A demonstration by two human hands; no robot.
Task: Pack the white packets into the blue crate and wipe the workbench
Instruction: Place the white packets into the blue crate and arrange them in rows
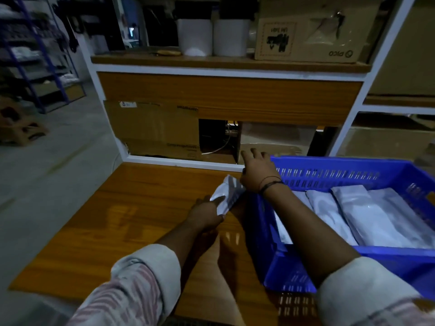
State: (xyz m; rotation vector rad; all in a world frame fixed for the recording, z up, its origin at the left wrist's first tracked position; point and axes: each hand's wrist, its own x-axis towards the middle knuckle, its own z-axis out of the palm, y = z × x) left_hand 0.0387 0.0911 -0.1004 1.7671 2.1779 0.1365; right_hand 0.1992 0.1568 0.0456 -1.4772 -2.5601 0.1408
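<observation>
Dim storeroom, glossy orange wooden table (pixel 113 222) with its left half bare and open floor past the left edge. Blue slotted plastic crate (pixel 270 234) sits at the right edge, white plastic packets (pixel 367 215) lying flat inside. Left hand (pixel 207 214) grips a crumpled white packet (pixel 227 196) just beside the crate's left wall. Right hand (pixel 256 175) pinches the same packet's top near the table's far edge.

Blue crate (pixel 266 222), slotted walls, at frame right on the glossy wooden workbench (pixel 122 220); white packets (pixel 367 217) lie side by side inside. One crumpled packet (pixel 227 196) at centre, just left of the crate.
</observation>
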